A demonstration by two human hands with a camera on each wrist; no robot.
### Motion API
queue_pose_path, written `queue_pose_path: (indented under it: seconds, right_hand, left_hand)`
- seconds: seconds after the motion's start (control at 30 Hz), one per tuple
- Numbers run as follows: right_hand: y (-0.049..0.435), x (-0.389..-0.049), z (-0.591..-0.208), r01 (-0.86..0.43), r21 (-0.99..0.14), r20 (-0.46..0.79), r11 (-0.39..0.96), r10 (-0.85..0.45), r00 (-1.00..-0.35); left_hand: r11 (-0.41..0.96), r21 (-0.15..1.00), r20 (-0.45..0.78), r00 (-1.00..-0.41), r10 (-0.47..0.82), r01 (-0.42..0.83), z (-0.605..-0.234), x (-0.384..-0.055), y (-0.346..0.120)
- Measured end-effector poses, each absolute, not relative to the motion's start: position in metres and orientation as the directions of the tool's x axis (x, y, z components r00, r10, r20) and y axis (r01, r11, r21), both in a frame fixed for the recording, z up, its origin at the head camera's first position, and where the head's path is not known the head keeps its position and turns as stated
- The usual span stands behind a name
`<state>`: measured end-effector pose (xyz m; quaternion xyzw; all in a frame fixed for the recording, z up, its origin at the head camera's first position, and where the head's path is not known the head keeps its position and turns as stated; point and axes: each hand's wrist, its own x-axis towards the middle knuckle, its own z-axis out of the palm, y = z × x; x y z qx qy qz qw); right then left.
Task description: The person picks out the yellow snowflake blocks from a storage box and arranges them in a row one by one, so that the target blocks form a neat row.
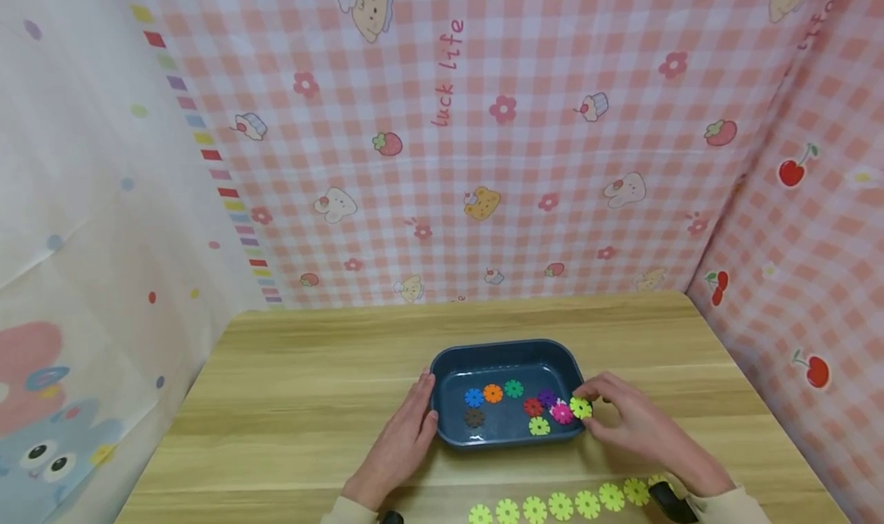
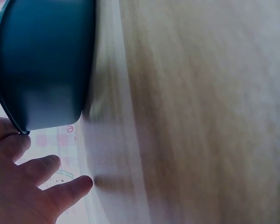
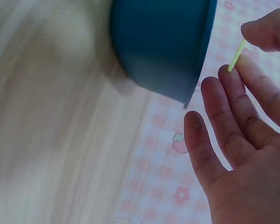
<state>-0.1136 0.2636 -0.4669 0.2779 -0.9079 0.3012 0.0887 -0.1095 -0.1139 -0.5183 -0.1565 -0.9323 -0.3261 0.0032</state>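
A dark blue tray (image 1: 507, 437) stands on the table with several coloured snowflake discs in it. My right hand (image 1: 631, 420) pinches a yellow-green snowflake disc (image 1: 581, 408) between thumb and fingers at the tray's right rim. In the right wrist view that disc (image 3: 236, 55) shows edge-on, and the other fingers are spread. Against the tray's left side rests my left hand (image 1: 400, 439), its fingers fairly straight. In the left wrist view, the left hand's fingers (image 2: 67, 191) reach out beside the tray wall (image 2: 46, 65). Another yellow-green disc (image 1: 539, 426) lies inside near the front.
A row of several yellow-green discs (image 1: 561, 506) lies along the table's (image 1: 290, 424) front, partly under the right wrist's black strap (image 1: 671, 502). Pink checked cloth (image 1: 428, 171) hangs behind and at the right; a white patterned cloth (image 1: 103, 202) hangs at the left.
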Motion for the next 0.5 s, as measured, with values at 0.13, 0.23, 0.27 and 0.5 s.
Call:
queue_pose_path:
  seconds: [0.13,0.23,0.27,0.5]
  right_hand:
    - [0.271,-0.104,-0.470,-0.524,-0.493,0.325,0.695,-0.412,-0.851]
    - [0.276,-0.099,-0.474,-0.522,-0.486,0.348,0.701,-0.393,-0.851]
    - [0.278,-0.097,-0.475,-0.528,-0.486,0.360,0.697,-0.391,-0.847]
    - [0.292,-0.089,-0.482,-0.510,-0.497,0.380,0.702,-0.352,-0.855]
  left_hand:
    - [0.739,0.609,0.100,-0.952,0.289,0.288,-0.517,-0.110,-0.113]
    - [0.740,0.608,0.103,-0.953,0.287,0.288,-0.518,-0.110,-0.113]
    - [0.741,0.607,0.103,-0.953,0.286,0.288,-0.518,-0.110,-0.113]
    - [0.742,0.606,0.105,-0.954,0.282,0.286,-0.518,-0.110,-0.113]
